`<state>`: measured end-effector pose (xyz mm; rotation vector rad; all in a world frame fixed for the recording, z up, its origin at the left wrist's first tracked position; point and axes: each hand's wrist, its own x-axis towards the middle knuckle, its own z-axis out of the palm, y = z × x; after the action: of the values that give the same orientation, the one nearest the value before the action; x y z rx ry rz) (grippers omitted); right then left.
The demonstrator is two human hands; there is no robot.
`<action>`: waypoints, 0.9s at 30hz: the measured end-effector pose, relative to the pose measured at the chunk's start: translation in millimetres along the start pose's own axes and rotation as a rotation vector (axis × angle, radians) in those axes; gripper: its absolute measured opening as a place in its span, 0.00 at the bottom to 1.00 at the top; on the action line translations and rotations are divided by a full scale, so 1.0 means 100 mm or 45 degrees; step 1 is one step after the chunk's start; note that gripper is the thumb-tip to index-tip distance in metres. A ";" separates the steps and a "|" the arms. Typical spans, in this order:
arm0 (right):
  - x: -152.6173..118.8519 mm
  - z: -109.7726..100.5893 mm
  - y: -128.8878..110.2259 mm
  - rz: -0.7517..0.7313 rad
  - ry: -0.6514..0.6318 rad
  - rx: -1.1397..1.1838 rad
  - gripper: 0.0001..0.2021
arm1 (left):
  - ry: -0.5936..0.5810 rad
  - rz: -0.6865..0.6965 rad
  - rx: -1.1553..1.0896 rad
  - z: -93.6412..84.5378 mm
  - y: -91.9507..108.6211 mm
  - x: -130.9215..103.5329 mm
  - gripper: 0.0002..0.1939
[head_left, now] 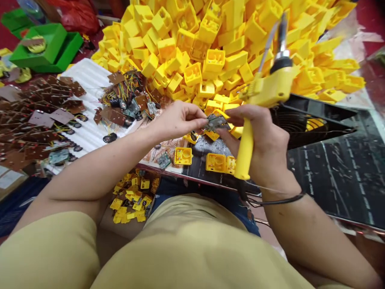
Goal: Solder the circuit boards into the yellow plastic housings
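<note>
The left hand [177, 118] and right hand [264, 140] are pinching one small circuit board [215, 121] together. The right hand is also gripping a yellow soldering gun [264, 90]. A big pile of yellow housings [228, 44] is lying just behind.

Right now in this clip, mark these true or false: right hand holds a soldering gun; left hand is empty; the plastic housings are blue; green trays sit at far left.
1. The right hand grips a yellow soldering gun: true.
2. The left hand is empty: false, it pinches a small circuit board.
3. The heap of plastic housings is blue: false, they are yellow.
4. Green trays sit at far left: true.
</note>
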<state>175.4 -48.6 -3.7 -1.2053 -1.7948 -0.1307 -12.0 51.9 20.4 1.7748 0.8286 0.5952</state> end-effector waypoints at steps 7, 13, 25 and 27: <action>0.00 0.06 0.13 0.139 -0.040 -0.020 0.12 | 0.359 -0.092 -0.326 -0.34 -0.25 -0.02 0.08; 0.00 0.13 0.21 0.303 -0.076 0.029 0.13 | 0.496 -0.111 -0.675 -0.84 -0.42 -0.05 0.21; -0.08 0.12 0.04 0.524 0.041 0.391 0.17 | 0.362 0.355 0.669 -0.43 -0.30 -0.21 0.15; -0.07 0.10 -0.04 0.517 0.091 0.500 0.17 | 0.258 0.490 0.795 -0.21 -0.21 -0.35 0.16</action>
<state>166.5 -50.1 -13.1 -1.2276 -1.3965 0.3905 -54.4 42.4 7.2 2.5094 0.8743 0.8383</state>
